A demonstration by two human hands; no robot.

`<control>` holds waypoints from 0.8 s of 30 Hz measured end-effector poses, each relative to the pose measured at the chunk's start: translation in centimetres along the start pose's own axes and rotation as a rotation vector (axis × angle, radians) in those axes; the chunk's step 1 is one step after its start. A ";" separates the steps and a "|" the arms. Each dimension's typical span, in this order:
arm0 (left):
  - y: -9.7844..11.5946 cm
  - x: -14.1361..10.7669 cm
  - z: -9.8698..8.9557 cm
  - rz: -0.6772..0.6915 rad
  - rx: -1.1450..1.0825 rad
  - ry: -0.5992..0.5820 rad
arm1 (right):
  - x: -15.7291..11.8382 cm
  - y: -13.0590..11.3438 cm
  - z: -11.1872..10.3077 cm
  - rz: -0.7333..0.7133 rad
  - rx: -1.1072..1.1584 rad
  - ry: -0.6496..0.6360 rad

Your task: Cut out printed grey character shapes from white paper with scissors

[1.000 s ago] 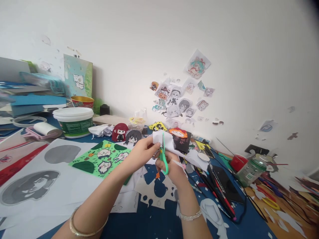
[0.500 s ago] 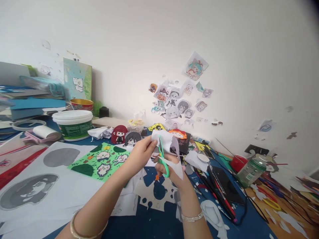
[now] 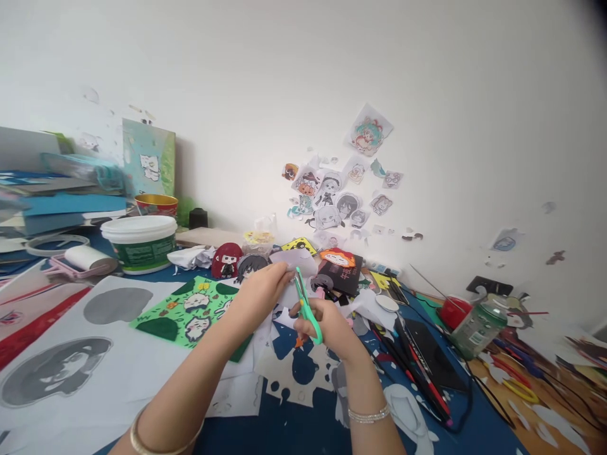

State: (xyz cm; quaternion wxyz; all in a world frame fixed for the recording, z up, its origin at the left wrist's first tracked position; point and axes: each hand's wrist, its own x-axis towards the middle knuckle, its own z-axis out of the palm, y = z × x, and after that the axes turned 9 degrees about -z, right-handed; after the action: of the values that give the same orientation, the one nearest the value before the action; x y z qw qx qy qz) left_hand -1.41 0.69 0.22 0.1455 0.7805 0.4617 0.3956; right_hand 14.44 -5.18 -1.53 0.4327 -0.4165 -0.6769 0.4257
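Green-handled scissors [image 3: 307,309] sit in the right hand [image 3: 332,325], whose fingers are curled through and around the loops, blades pointing up and away toward the far wall. The left hand [image 3: 260,296] pinches a white paper cutout [image 3: 293,260] between thumb and fingertips, fingers closed on its near edge, so that the sheet stands just above the scissor tips at the middle of the blue table [image 3: 303,423]; whether the blades are biting into it I cannot tell.

Over on the far left stands a white tub [image 3: 140,243] with a green label, its lid on, so nothing inside shows. Just behind it is a red and gold bowl [image 3: 156,205]; its contents are hidden from here. On the right, near the wall, a clear jar with a green lid [image 3: 478,327] lies tilted beside a small red cup [image 3: 453,311]; what the jar holds is too blurred to make out.

Near the left hand lies a green sheet with cat drawings [image 3: 190,308], and large grey printed sheets [image 3: 71,360] spread at the near left. Pens and pencils [image 3: 417,366] are scattered right of the hands.
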 end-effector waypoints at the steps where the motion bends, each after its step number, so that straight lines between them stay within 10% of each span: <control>1: 0.0 0.0 0.0 0.003 -0.025 -0.039 | 0.0 0.1 -0.1 -0.013 -0.001 0.002; 15: 1.4 -0.5 1.0 -0.164 -0.509 -0.229 | 0.4 0.4 0.4 -0.097 -0.013 0.132; 24: 2.2 -1.6 2.4 -0.159 -0.189 0.037 | 0.6 0.4 0.6 -0.092 -0.091 0.172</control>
State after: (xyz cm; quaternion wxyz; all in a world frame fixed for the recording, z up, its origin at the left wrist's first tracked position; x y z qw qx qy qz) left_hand 1.30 -1.46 -0.74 0.2409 0.7169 0.4852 0.4389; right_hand 13.76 -4.66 -1.94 0.4888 -0.4391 -0.6742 0.3371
